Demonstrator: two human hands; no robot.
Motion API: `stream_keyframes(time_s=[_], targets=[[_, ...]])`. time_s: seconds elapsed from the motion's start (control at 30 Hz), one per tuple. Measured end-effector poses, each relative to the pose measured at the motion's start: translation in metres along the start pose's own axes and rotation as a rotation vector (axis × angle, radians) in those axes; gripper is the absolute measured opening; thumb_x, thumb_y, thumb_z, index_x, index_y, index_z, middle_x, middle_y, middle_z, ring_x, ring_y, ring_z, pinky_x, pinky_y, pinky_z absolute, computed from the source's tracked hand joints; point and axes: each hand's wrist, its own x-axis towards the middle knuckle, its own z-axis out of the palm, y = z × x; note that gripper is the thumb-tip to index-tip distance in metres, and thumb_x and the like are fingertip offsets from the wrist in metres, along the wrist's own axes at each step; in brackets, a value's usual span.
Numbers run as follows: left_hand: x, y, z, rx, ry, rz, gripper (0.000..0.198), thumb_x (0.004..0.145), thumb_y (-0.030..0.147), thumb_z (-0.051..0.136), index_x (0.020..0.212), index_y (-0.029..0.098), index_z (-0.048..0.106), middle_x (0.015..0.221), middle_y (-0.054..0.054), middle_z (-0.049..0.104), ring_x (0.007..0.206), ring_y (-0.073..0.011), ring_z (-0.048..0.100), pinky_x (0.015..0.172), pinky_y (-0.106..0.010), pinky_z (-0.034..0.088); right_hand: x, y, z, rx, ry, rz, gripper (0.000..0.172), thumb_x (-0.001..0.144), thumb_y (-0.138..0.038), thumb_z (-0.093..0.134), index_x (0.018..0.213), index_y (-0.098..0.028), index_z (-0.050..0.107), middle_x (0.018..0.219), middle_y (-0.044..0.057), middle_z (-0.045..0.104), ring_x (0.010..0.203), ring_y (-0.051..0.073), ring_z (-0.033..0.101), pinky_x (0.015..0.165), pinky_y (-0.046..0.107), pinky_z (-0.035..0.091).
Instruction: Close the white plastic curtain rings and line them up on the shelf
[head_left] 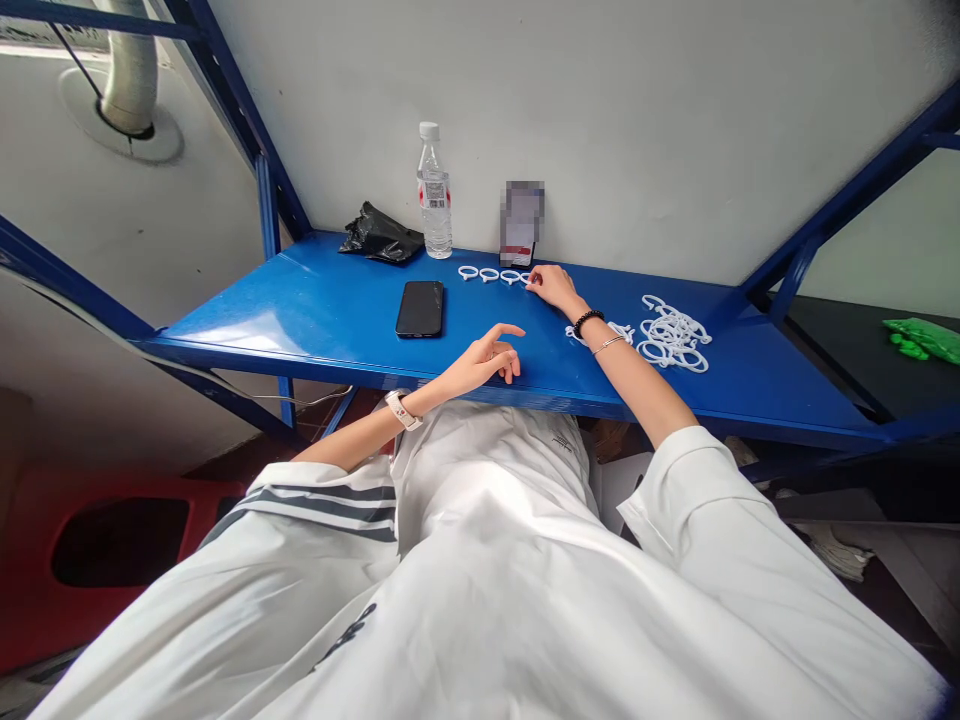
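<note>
Right hand (553, 285): fingertips on the last piece of the ring row (491, 274) near the wall; whether pinching or only touching, I cannot tell.
Left hand (486, 362): empty, fingers loosely apart, at the front edge.
Risk: a nudged ring may slide on the smooth metal and break the row; the forearm may drag the ring pile (673, 335).
Surface: glossy blue shelf (315, 300) with phone (420, 308) and bottle (434, 195).
Room: white wall, blue frame.

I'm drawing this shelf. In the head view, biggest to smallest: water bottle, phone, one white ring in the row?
1. water bottle, tallest, though farthest back
2. phone, nearer yet smaller-looking
3. white ring, by far the smallest
</note>
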Motion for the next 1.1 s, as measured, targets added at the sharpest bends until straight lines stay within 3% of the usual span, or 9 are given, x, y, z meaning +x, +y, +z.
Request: stream_keyframes(time_s=[0.27,0.73,0.87,0.97,1.1], targets=[[-0.001,0.002,0.001,-0.008,0.008,-0.006,0.041,0.098,0.046,0.052,0.127,0.018,0.044,0.083,-0.002,0.067,0.066,-0.0116,0.063,0.068,-0.026,0.051,0.000,0.006,0.004,0.036,0.023,0.006,0.020,0.089,-0.023,0.068,0.107,-0.016,0.074,0.100,0.010,0.075,0.089,0.024,0.066,0.077,0.032,0.048],[0.000,0.004,0.000,-0.012,0.007,-0.014,0.042,0.097,0.047,0.054,0.126,0.018,0.044,0.082,-0.002,0.067,0.066,-0.0120,0.063,0.067,-0.026,0.051,-0.003,0.009,0.007,0.034,0.032,-0.033,0.021,0.092,-0.024,0.063,0.108,-0.015,0.072,0.110,0.012,0.072,0.091,0.022,0.062,0.079,0.031,0.046],[0.000,0.002,0.000,-0.012,0.003,-0.010,0.044,0.097,0.049,0.054,0.127,0.018,0.045,0.082,-0.002,0.067,0.065,-0.0119,0.063,0.068,-0.026,0.051,-0.005,0.009,0.005,0.079,0.034,-0.027,0.026,0.093,-0.028,0.062,0.114,-0.014,0.069,0.103,0.011,0.072,0.090,0.022,0.063,0.080,0.031,0.047],[0.000,0.001,-0.001,-0.010,0.004,-0.003,0.045,0.097,0.050,0.053,0.127,0.017,0.045,0.082,-0.002,0.067,0.065,-0.0121,0.063,0.067,-0.026,0.051,-0.004,0.010,-0.004,0.122,0.145,-0.008,0.032,0.100,-0.035,0.051,0.119,-0.014,0.066,0.102,0.012,0.073,0.092,0.023,0.064,0.083,0.033,0.048],[0.000,0.002,-0.001,-0.003,-0.001,-0.005,0.046,0.097,0.051,0.053,0.128,0.018,0.044,0.084,-0.002,0.067,0.066,-0.0124,0.063,0.068,-0.027,0.052,-0.005,0.008,-0.033,0.147,0.376,-0.038,0.046,0.107,-0.044,0.031,0.119,-0.015,0.065,0.104,0.013,0.072,0.095,0.024,0.066,0.088,0.035,0.050]])
